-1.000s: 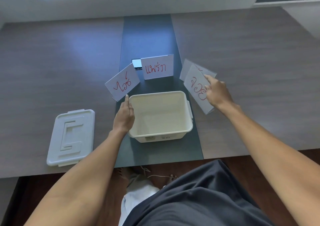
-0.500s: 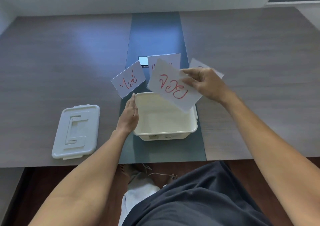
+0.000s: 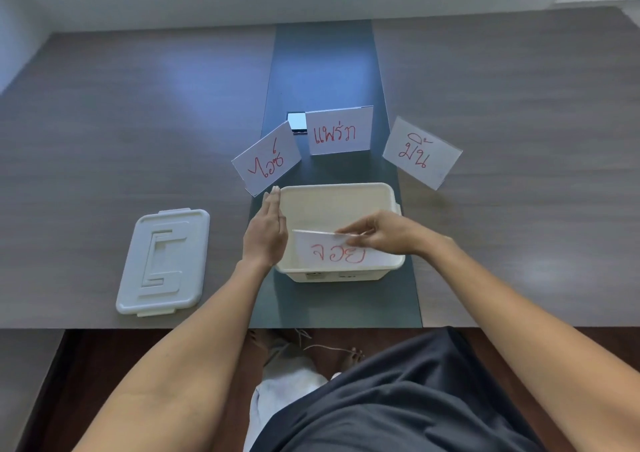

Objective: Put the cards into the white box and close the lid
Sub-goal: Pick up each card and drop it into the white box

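Cards with red handwriting are the task's things, and one of them, the held card (image 3: 337, 252), is pinched at its upper right edge between the thumb and fingertips of the right hand (image 3: 384, 235). That card hangs below and to the left of the hand, tilted, its lower part against the near inner wall of the white box (image 3: 346, 199), so it is partly inside the open box.

The left hand (image 3: 265, 232) lies flat against the box's left outer wall, fingers straight and pressed together, pointing away from the person; it holds nothing.

Three more cards stand on the table (image 3: 138, 122) beyond the box: the left card (image 3: 266, 159) just past the left fingertips, the middle card (image 3: 339, 131) behind the box's far rim, and the right card (image 3: 422, 152) off the far right corner, well apart from the right hand. A small dark phone (image 3: 296, 122) shows between the left and middle cards.

The white lid (image 3: 164, 261) lies flat on the table to the left of the box, apart from it and from the left hand. The box sits on a dark strip (image 3: 322, 64) running down the table's middle.
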